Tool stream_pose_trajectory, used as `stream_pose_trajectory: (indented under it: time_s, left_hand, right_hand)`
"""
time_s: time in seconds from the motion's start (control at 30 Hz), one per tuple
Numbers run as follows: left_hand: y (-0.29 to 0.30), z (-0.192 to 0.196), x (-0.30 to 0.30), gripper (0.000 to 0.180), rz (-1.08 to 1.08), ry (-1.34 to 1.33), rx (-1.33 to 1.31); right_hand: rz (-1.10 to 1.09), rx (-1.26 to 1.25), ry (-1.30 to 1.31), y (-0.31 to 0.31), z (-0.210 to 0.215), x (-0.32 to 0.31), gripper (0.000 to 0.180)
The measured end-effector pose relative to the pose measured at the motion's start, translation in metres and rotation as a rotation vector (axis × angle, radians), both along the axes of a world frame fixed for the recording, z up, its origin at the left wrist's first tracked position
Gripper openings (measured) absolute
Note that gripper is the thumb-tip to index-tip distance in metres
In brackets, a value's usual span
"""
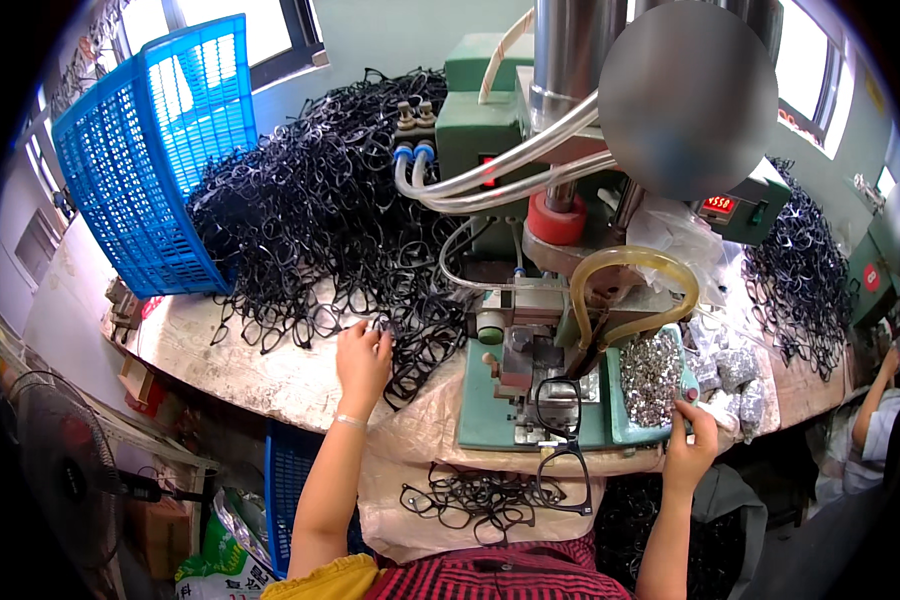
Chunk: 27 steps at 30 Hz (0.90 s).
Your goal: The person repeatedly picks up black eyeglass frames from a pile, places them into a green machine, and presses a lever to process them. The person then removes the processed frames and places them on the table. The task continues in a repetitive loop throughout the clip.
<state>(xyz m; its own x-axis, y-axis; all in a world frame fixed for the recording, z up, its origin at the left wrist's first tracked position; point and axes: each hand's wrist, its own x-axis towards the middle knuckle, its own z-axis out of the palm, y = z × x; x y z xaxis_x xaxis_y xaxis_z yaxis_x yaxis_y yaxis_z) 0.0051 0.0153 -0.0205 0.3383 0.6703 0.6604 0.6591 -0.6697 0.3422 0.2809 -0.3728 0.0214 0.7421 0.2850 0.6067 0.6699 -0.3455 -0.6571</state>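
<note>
My left hand (364,365) is at the near edge of a heap of black eyeglass frames (320,190), its fingers closed on one of the frames. My right hand (692,438) is at the right rim of a green tray (638,434) full of small shiny metal parts (650,378). Its fingers are bent together beside a small red button (691,394); whatever they hold is too small to make out. Between my hands, a black eyeglass frame (577,450) hangs down from the fixture of a green press (480,400), one rim over the machine's front edge.
More black frames (480,500) lie on the cloth over my lap. A blue plastic basket (140,170) tips over the heap at left. Bags of metal parts (738,370) lie right of the tray. A curved yellowish hose (635,257) arches above the fixture. A fan (65,470) stands lower left.
</note>
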Motion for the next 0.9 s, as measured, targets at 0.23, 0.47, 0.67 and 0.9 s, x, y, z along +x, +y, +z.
stream_pose_trajectory:
  time_s: [0.23,0.47,0.67,0.9]
  left_hand:
    - [-0.073,0.026,-0.019,0.024,-0.143,-0.579,-0.608]
    - [-0.087,0.037,0.024,0.017,-0.419,-0.783,-0.711]
    - [-0.105,0.039,0.026,0.015,-0.380,-0.745,-0.687]
    - [-0.154,0.137,0.043,0.011,-0.841,-0.817,-0.087]
  right_hand:
    - [0.107,0.113,0.290,-0.009,0.015,-0.022,0.014]
    - [0.530,0.264,0.235,0.105,0.072,-0.038,0.024]
    - [0.585,0.423,0.552,0.110,0.061,-0.050,0.042]
    - [0.675,0.573,0.706,0.114,0.073,-0.064,0.054]
